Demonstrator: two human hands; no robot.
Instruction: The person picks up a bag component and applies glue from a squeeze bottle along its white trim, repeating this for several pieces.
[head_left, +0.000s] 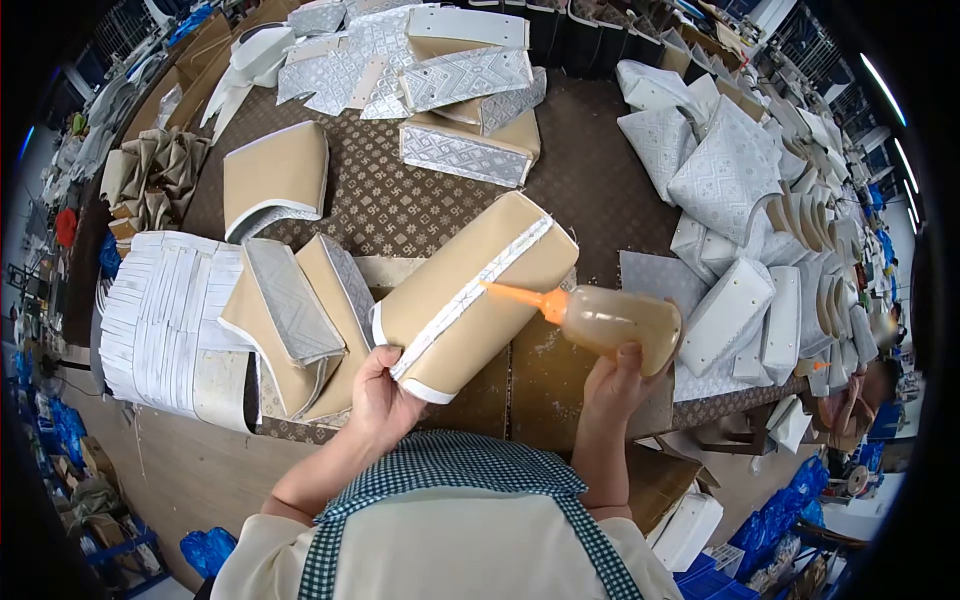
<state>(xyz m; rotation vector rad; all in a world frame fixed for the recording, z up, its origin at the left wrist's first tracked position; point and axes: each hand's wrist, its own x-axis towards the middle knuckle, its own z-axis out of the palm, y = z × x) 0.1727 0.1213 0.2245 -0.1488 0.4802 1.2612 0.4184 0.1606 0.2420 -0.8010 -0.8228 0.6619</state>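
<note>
A tan bag panel [445, 345] with a pale patterned strip [475, 292] along its length is gripped at its lower left end by my left hand [384, 402]. In my right hand [618, 385] is a translucent squeeze bottle [615, 322] with an orange nozzle, tipped on its side. The nozzle's tip points left and lies over the strip; whether it touches cannot be made out. Just left of the held piece lie more tan pieces [290, 345] with grey patterned faces.
White strips [170, 320] lie stacked at the left. Grey patterned bag pieces [725, 180] pile up at the right. More pieces [470, 150] sit at the back of the brown patterned table [375, 190]. An open cardboard box [655, 485] stands below my right arm.
</note>
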